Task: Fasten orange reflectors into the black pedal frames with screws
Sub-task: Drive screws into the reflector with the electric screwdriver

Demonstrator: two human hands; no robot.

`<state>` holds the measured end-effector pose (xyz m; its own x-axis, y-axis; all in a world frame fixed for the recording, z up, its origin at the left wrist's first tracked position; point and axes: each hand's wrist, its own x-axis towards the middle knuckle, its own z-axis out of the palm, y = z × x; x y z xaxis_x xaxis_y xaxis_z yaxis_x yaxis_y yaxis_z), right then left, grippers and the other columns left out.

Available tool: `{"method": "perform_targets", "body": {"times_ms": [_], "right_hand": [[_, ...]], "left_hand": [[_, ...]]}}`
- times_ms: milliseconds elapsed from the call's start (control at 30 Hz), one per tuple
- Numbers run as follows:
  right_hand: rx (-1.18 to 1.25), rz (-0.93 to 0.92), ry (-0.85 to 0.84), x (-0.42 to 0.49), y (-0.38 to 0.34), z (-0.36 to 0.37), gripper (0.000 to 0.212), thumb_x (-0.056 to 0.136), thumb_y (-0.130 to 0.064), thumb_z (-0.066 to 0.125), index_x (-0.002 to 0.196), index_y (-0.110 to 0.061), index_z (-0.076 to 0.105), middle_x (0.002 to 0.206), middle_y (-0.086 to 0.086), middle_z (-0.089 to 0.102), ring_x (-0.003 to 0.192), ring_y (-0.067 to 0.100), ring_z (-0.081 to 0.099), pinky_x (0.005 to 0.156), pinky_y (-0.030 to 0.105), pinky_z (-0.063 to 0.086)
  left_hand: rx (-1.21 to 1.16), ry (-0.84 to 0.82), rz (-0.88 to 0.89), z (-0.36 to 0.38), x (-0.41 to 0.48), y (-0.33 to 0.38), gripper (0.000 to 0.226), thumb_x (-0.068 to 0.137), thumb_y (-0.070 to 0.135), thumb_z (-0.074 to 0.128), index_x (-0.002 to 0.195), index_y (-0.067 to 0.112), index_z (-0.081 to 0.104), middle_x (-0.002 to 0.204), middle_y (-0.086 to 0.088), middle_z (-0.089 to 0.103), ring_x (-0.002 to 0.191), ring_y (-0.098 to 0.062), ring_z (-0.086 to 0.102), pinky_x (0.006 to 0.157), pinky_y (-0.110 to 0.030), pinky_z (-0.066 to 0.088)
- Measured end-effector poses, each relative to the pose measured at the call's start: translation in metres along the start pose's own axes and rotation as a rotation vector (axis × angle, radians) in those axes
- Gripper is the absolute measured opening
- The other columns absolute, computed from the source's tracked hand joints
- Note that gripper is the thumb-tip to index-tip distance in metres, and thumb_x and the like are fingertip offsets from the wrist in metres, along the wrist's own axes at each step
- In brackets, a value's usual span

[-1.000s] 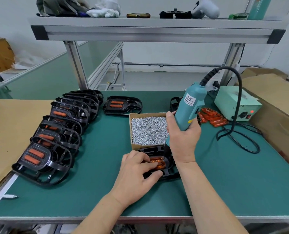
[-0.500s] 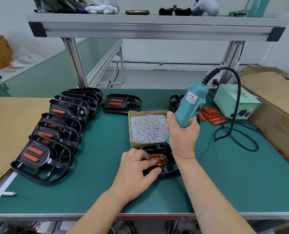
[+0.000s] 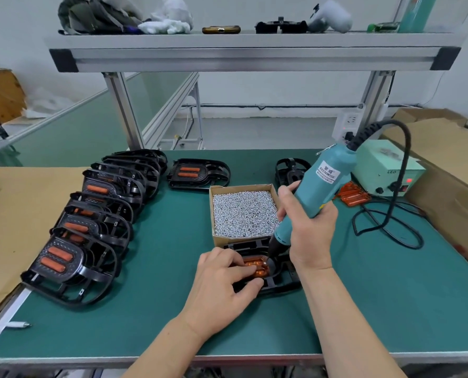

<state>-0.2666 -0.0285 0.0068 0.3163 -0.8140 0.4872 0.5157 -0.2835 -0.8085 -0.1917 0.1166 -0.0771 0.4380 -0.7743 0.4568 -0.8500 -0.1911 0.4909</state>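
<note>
Grips the teal screwdriver (image 3: 320, 186) in the right hand (image 3: 307, 236), tip down on the orange reflector (image 3: 257, 268); pinches that reflector with the left hand (image 3: 221, 285) inside the black pedal frame (image 3: 282, 285), just before the screw box (image 3: 245, 211) on the green mat (image 3: 159, 296).

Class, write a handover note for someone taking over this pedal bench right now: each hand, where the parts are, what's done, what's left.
Left hand: holds the black pedal frame, fingertips on its orange reflector.
Right hand: grips the teal screwdriver, bit tip down at the reflector's right end.
Parts: screw box just behind the frame; loose reflectors to the right, by the power unit.
Done: row of finished pedals on the left.
Left: finish fastening this reflector; its other screw points are hidden. A spare frame behind the box shows no reflector.
</note>
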Motion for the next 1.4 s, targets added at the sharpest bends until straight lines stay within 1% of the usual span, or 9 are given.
{"method": "perform_targets", "body": {"times_ms": [133, 267, 433, 567, 867, 967, 1133, 1267, 1400], "right_hand": [[0.062, -0.047, 0.011, 0.017, -0.019, 0.0, 0.013, 0.085, -0.02, 0.072, 0.076, -0.026, 0.064, 0.056, -0.001, 0.054, 0.052, 0.017, 0.049, 0.061, 0.028, 0.047], [0.143, 0.037, 0.224, 0.025, -0.022, -0.002, 0.018, 0.087, -0.017, 0.074, 0.075, -0.026, 0.064, 0.056, 0.0, 0.053, 0.052, 0.013, 0.049, 0.057, 0.023, 0.047], [0.081, 0.159, 0.471, 0.021, -0.007, -0.009, 0.019, 0.091, -0.026, 0.075, 0.09, -0.022, 0.056, 0.064, 0.0, 0.058, 0.058, 0.011, 0.055, 0.063, 0.023, 0.05], [0.083, 0.207, 0.536, 0.016, 0.0, -0.012, 0.023, 0.091, -0.035, 0.073, 0.093, -0.023, 0.055, 0.063, -0.005, 0.061, 0.059, 0.01, 0.057, 0.064, 0.023, 0.05], [0.131, 0.269, 0.554, 0.01, -0.003, -0.01, 0.021, 0.093, -0.034, 0.071, 0.092, -0.023, 0.054, 0.056, -0.014, 0.062, 0.054, 0.005, 0.056, 0.065, 0.029, 0.049], [0.122, 0.286, 0.559, 0.009, -0.002, -0.009, 0.023, 0.092, -0.037, 0.072, 0.091, -0.024, 0.054, 0.057, -0.011, 0.061, 0.055, 0.006, 0.057, 0.061, 0.024, 0.05], [0.132, 0.275, 0.575, 0.009, -0.008, -0.009, 0.026, 0.093, -0.038, 0.07, 0.097, -0.019, 0.054, 0.057, -0.012, 0.061, 0.057, 0.006, 0.057, 0.065, 0.025, 0.05], [0.191, 0.257, 0.571, 0.012, -0.018, -0.008, 0.033, 0.092, -0.04, 0.07, 0.105, -0.014, 0.055, 0.061, -0.009, 0.06, 0.059, 0.01, 0.056, 0.064, 0.025, 0.051], [0.233, 0.26, 0.567, 0.012, -0.026, -0.004, 0.029, 0.092, -0.043, 0.069, 0.098, -0.018, 0.055, 0.06, -0.012, 0.06, 0.058, 0.008, 0.056, 0.062, 0.024, 0.05]], "left_hand": [[0.017, 0.041, 0.037, -0.003, 0.007, 0.002, 0.029, 0.087, 0.051, 0.058, 0.091, 0.033, 0.079, 0.087, 0.014, 0.059, 0.09, -0.011, 0.052, 0.087, -0.03, 0.033], [-0.003, 0.1, -0.079, -0.014, 0.049, -0.003, 0.017, 0.09, 0.039, 0.063, 0.086, 0.032, 0.078, 0.084, 0.012, 0.064, 0.087, -0.013, 0.052, 0.084, -0.034, 0.035], [0.451, -0.249, -0.237, -0.021, 0.112, -0.025, 0.021, 0.094, 0.031, 0.059, 0.11, 0.037, 0.071, 0.108, 0.009, 0.069, 0.107, -0.019, 0.055, 0.09, -0.036, 0.037], [0.535, -0.414, -0.194, -0.013, 0.128, -0.031, 0.016, 0.089, 0.021, 0.059, 0.095, 0.028, 0.072, 0.097, 0.008, 0.071, 0.097, -0.017, 0.062, 0.08, -0.033, 0.031], [0.406, -0.283, -0.103, -0.011, 0.118, -0.038, 0.021, 0.089, 0.012, 0.049, 0.077, 0.025, 0.06, 0.083, 0.009, 0.067, 0.085, -0.016, 0.059, 0.087, -0.035, 0.036], [0.248, -0.21, -0.152, -0.015, 0.113, -0.036, 0.019, 0.09, 0.011, 0.047, 0.076, 0.021, 0.056, 0.081, 0.007, 0.064, 0.082, -0.019, 0.059, 0.084, -0.035, 0.042], [-0.272, -0.145, -0.324, -0.028, 0.098, -0.023, 0.014, 0.08, 0.006, 0.062, 0.071, 0.017, 0.06, 0.067, 0.009, 0.063, 0.06, -0.002, 0.053, 0.056, -0.015, 0.042], [-0.79, -0.161, -0.411, -0.028, 0.066, -0.007, 0.021, 0.077, 0.0, 0.072, 0.072, 0.02, 0.064, 0.075, -0.003, 0.068, 0.07, -0.013, 0.059, 0.067, -0.025, 0.048], [-1.063, -0.118, -0.47, -0.021, 0.041, 0.004, 0.026, 0.076, -0.006, 0.073, 0.086, 0.018, 0.07, 0.081, -0.007, 0.07, 0.077, -0.015, 0.063, 0.072, -0.023, 0.052]]}}
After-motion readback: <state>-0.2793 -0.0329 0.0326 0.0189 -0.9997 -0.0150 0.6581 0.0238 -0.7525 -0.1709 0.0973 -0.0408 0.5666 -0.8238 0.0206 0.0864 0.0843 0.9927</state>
